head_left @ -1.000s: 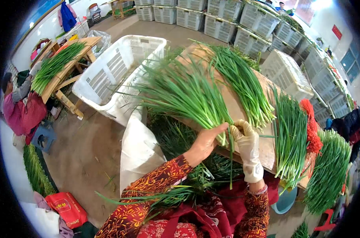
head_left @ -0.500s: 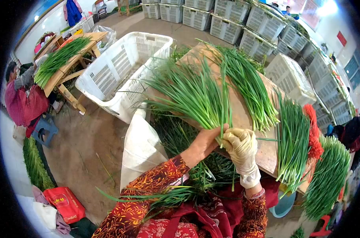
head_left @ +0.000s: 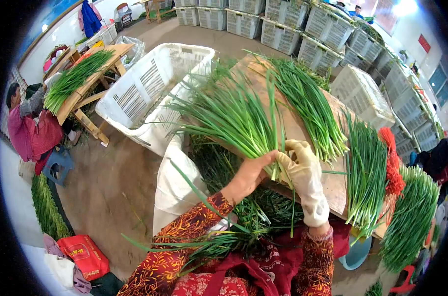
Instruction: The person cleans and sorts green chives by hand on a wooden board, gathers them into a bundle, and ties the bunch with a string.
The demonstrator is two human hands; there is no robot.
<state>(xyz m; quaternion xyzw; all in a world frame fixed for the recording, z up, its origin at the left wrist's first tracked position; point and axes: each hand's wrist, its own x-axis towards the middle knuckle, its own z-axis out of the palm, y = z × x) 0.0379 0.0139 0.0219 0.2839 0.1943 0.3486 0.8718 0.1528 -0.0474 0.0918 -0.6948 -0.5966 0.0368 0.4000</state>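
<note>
My left hand, bare, is closed around the lower stems of a bunch of garlic chives. The leaves fan out up and left over the wooden board. My right hand, in a pale rubber glove, is at the stem ends beside my left thumb. Its fingers are curled in a pinch, and a thin chive leaf hangs just below them. Another pile of chives lies along the board. Loose chives rest on my lap and left sleeve.
Beyond the board's left side stands a white crate. To the right lie a chive bundle, red string and another bundle. Stacked crates line the back. A person sits at a bench on the left.
My right hand has shifted slightly up and right, with its fingers drawn a little away from the stems. My left hand and its chive bunch have moved slightly left.
</note>
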